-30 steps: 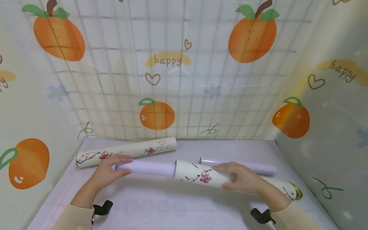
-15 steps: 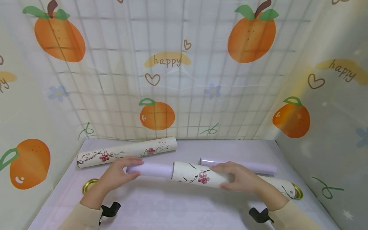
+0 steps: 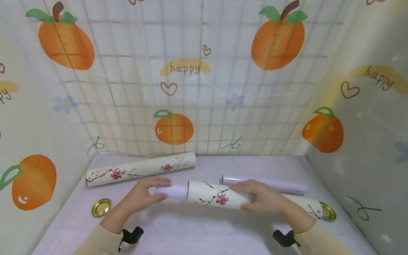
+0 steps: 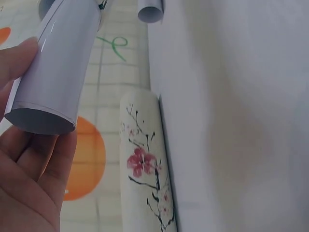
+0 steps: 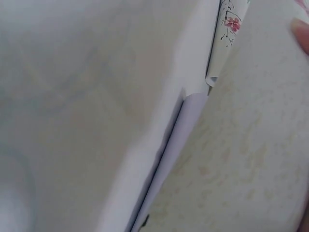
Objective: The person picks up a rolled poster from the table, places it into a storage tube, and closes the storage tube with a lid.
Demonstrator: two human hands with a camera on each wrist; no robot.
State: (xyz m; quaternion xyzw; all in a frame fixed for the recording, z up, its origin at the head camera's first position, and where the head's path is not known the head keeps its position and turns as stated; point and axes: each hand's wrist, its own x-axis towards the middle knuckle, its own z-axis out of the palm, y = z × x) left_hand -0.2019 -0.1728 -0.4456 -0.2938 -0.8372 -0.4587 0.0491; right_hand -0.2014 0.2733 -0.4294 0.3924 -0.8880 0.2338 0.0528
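Note:
My left hand (image 3: 143, 196) pinches the outer end of a smooth lavender roll (image 3: 175, 192) between thumb and fingers. That roll's hollow, thin-walled end (image 4: 43, 121) faces the left wrist camera. Its other end is hidden inside a white cardboard tube (image 3: 207, 193) painted with plum blossoms. My right hand (image 3: 264, 198) grips this tube around its middle from above, thumb on the near side. In the right wrist view the tube's speckled wall (image 5: 241, 135) fills the right side, a fingertip (image 5: 301, 36) at its edge. A gold round lid (image 3: 329, 211) shows at the tube's right end.
A second blossom-painted tube (image 3: 143, 169) lies at the back left. Behind my right hand lies another lavender roll (image 3: 287, 186). A second gold lid (image 3: 101, 207) rests on the lavender tabletop (image 3: 191, 233) by my left forearm. Patterned cloth walls (image 3: 204, 106) enclose the back and sides.
My left hand has moved right, sliding the lavender roll deeper into the white tube, so less of it shows. The tube and right hand shifted slightly left. The left gold lid has come into view.

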